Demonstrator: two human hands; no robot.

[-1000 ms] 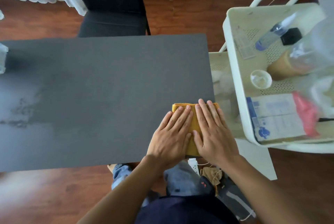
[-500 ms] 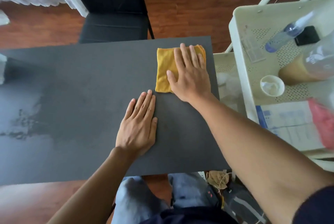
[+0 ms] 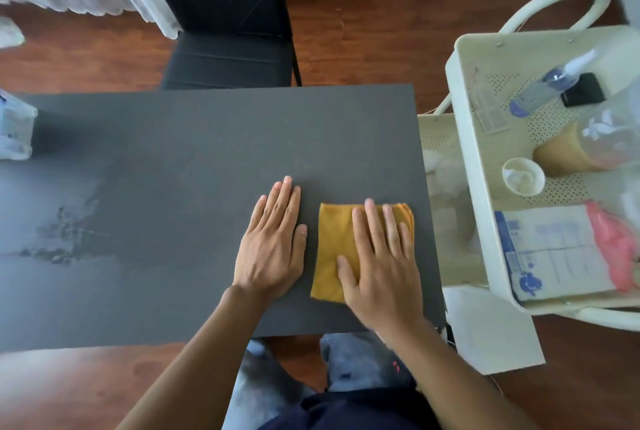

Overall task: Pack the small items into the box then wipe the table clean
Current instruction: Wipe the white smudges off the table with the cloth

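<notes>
A folded yellow cloth [image 3: 330,246] lies on the dark grey table [image 3: 194,152], near its right edge. My right hand [image 3: 381,266] presses flat on the cloth with fingers spread and covers its right half. Just left of the cloth, my left hand [image 3: 273,242] rests flat on the bare tabletop and holds nothing. A clear plastic box [image 3: 14,131] stands at the table's far left edge, cut off by the frame. Pale smears [image 3: 62,239] mark the left part of the tabletop.
A white cart tray [image 3: 481,166] stands close to the table's right side with a spray bottle [image 3: 547,86], a small cup [image 3: 523,176], a jar and paper packets. A black chair [image 3: 228,58] sits behind the table. My knees are below the near edge.
My right hand has slid the cloth from the far right corner back toward the near edge. My left hand stays flat on the table beside it.
</notes>
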